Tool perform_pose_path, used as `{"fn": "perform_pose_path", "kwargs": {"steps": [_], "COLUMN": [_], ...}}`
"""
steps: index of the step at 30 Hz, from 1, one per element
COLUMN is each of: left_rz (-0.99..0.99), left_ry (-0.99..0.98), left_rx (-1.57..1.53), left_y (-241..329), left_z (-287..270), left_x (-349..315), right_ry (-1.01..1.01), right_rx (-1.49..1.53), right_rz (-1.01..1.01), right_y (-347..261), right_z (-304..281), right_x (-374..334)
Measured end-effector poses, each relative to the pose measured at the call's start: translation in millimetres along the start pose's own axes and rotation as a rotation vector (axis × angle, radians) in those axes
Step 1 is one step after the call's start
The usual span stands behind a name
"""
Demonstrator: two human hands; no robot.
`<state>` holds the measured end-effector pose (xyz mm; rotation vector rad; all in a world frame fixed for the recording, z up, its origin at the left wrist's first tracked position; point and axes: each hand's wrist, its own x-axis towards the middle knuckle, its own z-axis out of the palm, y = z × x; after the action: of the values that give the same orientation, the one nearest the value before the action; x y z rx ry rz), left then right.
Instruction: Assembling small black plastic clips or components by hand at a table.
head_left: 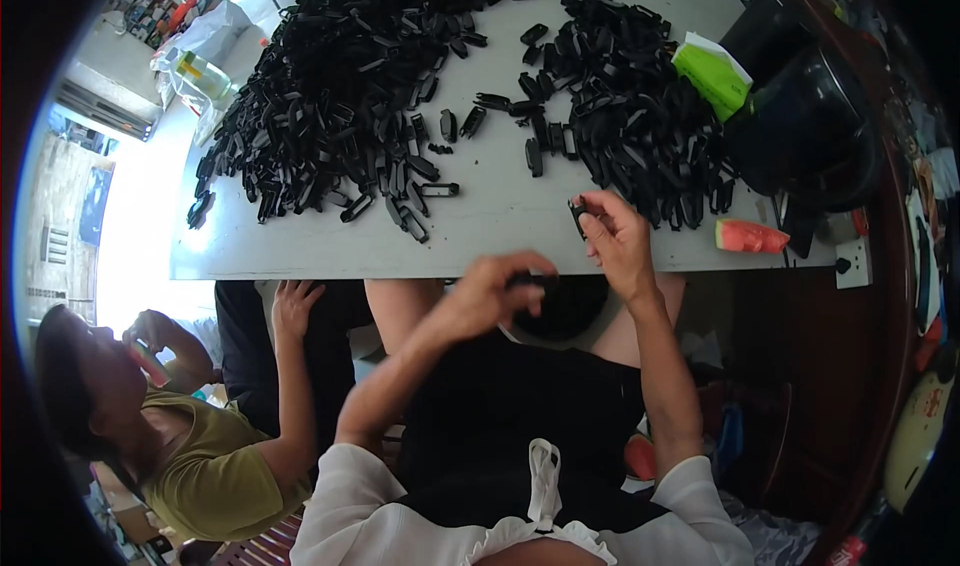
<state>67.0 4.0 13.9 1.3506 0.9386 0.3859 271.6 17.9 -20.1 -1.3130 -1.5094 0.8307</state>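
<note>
My right hand (617,244) is raised over the table's near edge, thumb and fingers pinched on a small black plastic clip-like part (577,218). To its left, my left hand (497,294) is blurred by motion, its fingers curled around what looks like another black part (527,280). Two piles of similar black parts lie on the grey table (490,236): a large pile (340,96) at the left and a smaller pile (640,116) at the right. A few loose parts (472,122) lie between them.
A dark round container (565,311) is below the table edge, between my knees. At the right are a watermelon piece (750,236), a green packet (712,74) and a black jug-like vessel (805,131). A person in an olive shirt (215,481) sits at my left, holding watermelon.
</note>
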Motion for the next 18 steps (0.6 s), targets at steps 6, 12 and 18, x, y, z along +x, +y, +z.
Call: {"fn": "perform_pose_path", "kwargs": {"steps": [6, 12, 18], "left_rz": [-0.192, -0.1, -0.129], "left_ry": [0.015, -0.296, -0.276], "left_rx": [-0.635, -1.046, -1.24], "left_y": [-87.1, -92.3, -100.1], "left_z": [36.0, 27.9, 35.5], "left_x": [8.1, 15.4, 14.5], "right_ry": [-0.233, -0.246, -0.254], "right_rx": [0.8, 0.944, 0.95], "right_rz": [0.365, 0.346, 0.366], "right_y": [-3.4, 0.4, 7.9], "right_z": [-6.8, -14.5, -11.2], "right_x": [-6.8, -10.1, -15.8]}}
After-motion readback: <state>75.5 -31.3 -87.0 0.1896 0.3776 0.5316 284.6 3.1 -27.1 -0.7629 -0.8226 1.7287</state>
